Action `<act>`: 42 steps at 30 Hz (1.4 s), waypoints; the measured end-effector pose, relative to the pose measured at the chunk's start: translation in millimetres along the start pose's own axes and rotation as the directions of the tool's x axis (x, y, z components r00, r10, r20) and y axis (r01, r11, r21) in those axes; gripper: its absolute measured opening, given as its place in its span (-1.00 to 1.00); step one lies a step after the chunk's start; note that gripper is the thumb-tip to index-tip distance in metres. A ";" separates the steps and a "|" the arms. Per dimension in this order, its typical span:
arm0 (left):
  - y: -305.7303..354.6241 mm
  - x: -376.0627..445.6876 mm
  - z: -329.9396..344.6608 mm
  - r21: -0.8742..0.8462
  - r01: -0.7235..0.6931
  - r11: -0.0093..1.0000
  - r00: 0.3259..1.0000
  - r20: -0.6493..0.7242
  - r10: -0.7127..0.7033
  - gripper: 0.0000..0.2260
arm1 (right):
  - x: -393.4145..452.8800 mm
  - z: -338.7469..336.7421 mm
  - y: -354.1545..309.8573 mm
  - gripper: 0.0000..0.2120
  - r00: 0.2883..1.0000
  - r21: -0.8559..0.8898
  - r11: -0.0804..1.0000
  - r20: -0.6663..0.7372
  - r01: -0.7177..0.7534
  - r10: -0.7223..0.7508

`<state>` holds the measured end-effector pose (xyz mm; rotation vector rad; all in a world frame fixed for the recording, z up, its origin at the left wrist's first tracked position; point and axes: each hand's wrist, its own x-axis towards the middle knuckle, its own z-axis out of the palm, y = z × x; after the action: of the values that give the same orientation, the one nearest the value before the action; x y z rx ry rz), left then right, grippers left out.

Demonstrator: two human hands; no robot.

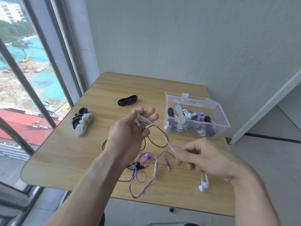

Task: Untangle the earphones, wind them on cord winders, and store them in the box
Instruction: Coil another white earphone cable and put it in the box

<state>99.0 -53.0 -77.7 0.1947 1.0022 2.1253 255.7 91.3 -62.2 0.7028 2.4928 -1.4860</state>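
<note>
Wooden worktop (65,152) by a window (24,79). Clear plastic box (218,121) at the far right, lid up, holding wound earphones on grey and black winders. Left hand (130,128) raised mid-worktop, fingers curled round coils of white earphone cord (144,120), plug hanging at the palm. Right hand (206,159) lower right, fingers pinching the same cord's run; white earbuds (203,185) dangle beneath it. Purple earphones (143,170) and black earphones (153,137) lie loose, overlapping, under the hands. Spare cord winders (81,121) far left; black winder (127,100) farther back.
</note>
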 end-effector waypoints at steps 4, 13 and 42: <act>-5.9 3.0 -1.6 0.096 -0.083 0.992 0.990 -0.103 0.092 -0.84 | -0.8 6.6 -5.3 -0.76 0.973 0.051 0.998 0.227 0.027 -0.038; -14.5 1.5 -12.0 0.830 -0.435 0.349 0.852 0.254 0.457 -0.82 | -15.0 0.9 -12.4 -0.82 0.899 0.107 0.970 0.364 0.220 -0.244; -32.5 -11.3 -7.6 0.810 -0.571 0.132 0.819 0.551 0.159 -0.65 | 7.0 26.8 -22.1 -0.79 0.920 -0.010 0.986 -0.358 0.166 -0.158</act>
<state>122.3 -52.4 -104.2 1.5658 2.1160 1.3454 236.5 61.6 -60.5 0.8584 2.8724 -1.5604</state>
